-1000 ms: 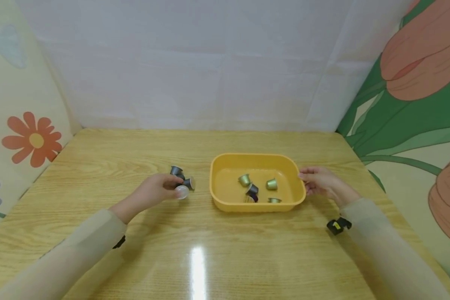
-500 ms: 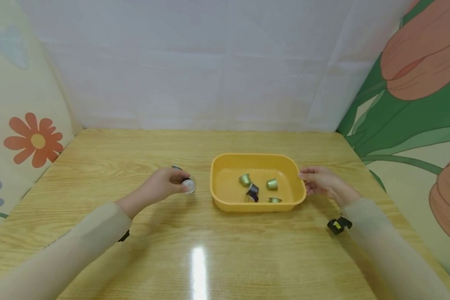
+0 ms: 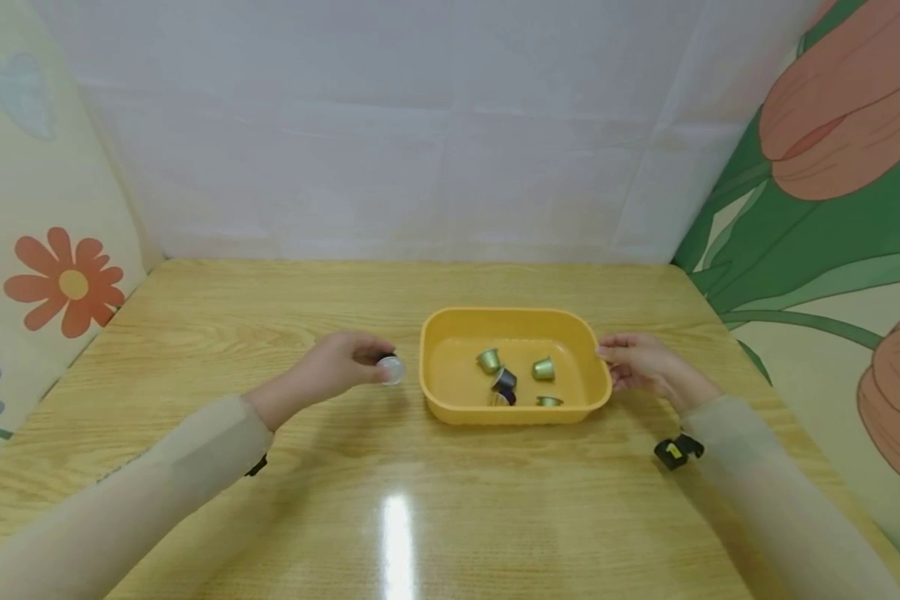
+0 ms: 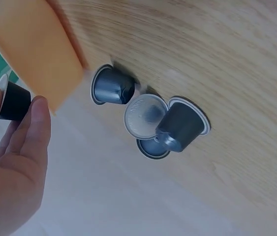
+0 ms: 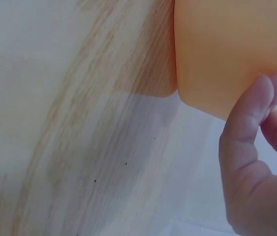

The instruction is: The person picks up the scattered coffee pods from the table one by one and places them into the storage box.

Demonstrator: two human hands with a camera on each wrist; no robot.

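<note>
Dark pod [image 4: 16, 102] in left hand [image 3: 337, 367], tray [image 3: 516, 410] in right hand [image 3: 643, 364]

Pinched between left thumb and fingertips: one dark pod, pale lid toward the head camera, just beside the tray's left end. Gripped between right thumb and fingers: the tray's right rim. Inside the yellow tray: three green pods [image 3: 543, 368], two darker pods [image 3: 505, 379], some partly hidden behind the near wall. On the wooden table [image 3: 307, 525], near the tray: four loose pods [image 4: 182, 125], three bunched, one just apart.
</note>
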